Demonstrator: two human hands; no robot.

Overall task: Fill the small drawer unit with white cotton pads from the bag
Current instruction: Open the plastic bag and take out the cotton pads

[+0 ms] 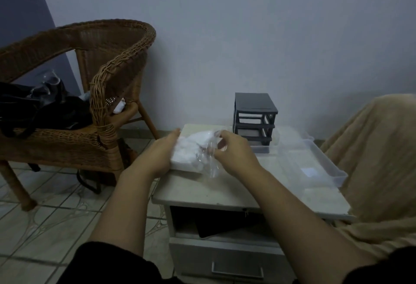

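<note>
Both hands work the bag of pads on the nightstand: the left hand cups its 9 o'clock side, while the right hand pinches the loose clear plastic at its 3 o'clock end, seemingly to open it. To do this well, I judge the left should hold the bulk steady while the right spreads the mouth wide, so pads come out clean. At 1 o'clock from the bag stands the drawer unit, its slots empty, beside a clear tray.
</note>
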